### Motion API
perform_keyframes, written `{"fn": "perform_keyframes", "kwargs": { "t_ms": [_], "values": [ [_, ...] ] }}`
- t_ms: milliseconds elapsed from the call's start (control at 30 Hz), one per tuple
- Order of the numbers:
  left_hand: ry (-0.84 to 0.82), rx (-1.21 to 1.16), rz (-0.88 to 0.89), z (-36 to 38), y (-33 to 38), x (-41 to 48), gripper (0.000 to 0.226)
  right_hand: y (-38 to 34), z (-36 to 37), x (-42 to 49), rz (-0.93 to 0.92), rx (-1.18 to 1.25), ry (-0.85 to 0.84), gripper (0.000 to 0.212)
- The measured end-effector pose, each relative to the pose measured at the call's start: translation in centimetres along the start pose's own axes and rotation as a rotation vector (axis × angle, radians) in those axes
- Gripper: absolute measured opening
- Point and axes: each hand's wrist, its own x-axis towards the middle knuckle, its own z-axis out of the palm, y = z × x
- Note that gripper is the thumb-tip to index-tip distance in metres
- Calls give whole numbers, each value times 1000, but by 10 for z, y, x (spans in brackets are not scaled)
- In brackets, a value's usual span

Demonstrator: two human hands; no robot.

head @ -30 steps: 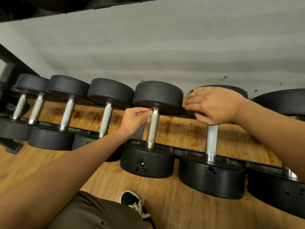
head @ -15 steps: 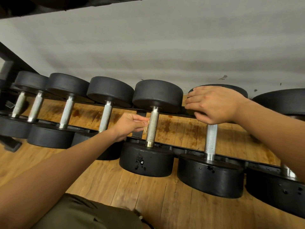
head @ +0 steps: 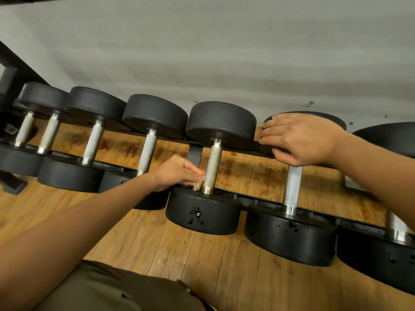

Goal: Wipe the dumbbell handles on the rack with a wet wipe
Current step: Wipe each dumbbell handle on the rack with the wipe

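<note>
Several black dumbbells with knurled silver handles lie side by side on a low black rack (head: 258, 197). My left hand (head: 177, 173) pinches a small crumpled wet wipe (head: 198, 185) against the lower end of the middle dumbbell's handle (head: 213, 162), just above its near weight (head: 203, 212). My right hand (head: 301, 140) grips the far weight (head: 323, 116) of the dumbbell one place to the right, fingers curled over its edge, above that dumbbell's handle (head: 293, 187).
A grey wall (head: 224, 52) rises behind the rack. Wooden floor (head: 157, 239) runs under and in front of it. More dumbbells (head: 94, 142) fill the rack to the left, and another sits at the far right (head: 393, 221). My knee in olive shorts (head: 112, 290) is at the bottom.
My left hand has slid the wipe down the middle handle, from near the far weight to the end by the near weight. My right hand has stayed on the neighbouring weight.
</note>
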Motion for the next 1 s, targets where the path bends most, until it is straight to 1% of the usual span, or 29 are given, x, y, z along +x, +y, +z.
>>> {"fn": "perform_keyframes", "kwargs": {
  "t_ms": [133, 200, 333, 433, 500, 533, 567, 633, 667, 733, 800, 867, 1000],
  "values": [
    [114, -77, 57, 10, 4, 3, 16, 0, 0, 0, 3, -8, -16, 45],
    [120, -100, 44, 9, 4, 4, 16, -1, 0, 0, 3, -8, -13, 45],
    [-71, 30, -74, -2, 5, -2, 20, -1, 1, 0, 0, -11, -9, 44],
    [-127, 109, -122, -6, 11, -3, 21, 1, 1, 0, -2, -7, -2, 44],
    [-125, 170, -83, -7, 18, -3, 21, 1, 2, 0, -8, -7, 1, 44],
    [-80, 178, -37, -8, 22, -3, 19, 1, 1, 0, -11, -8, 5, 43],
    [1, 150, 15, -9, 26, -2, 18, 1, 1, 0, -14, -9, 9, 43],
    [167, 17, 122, -11, 33, 2, 19, 0, 1, 0, -17, -10, 17, 43],
    [211, -41, 177, -9, 37, 5, 21, 0, 1, -1, -16, -12, 24, 43],
    [255, -93, 266, 2, 42, 13, 25, 0, 2, -1, -11, -14, 30, 44],
    [312, -85, 324, 12, 44, 20, 22, 1, 2, 0, -8, -12, 27, 45],
    [345, -81, 340, 17, 44, 24, 18, 0, 2, 0, -7, -10, 22, 45],
    [362, -64, 346, 17, 40, 28, 19, 1, 2, -1, -5, -9, 28, 44]
  ]
}}
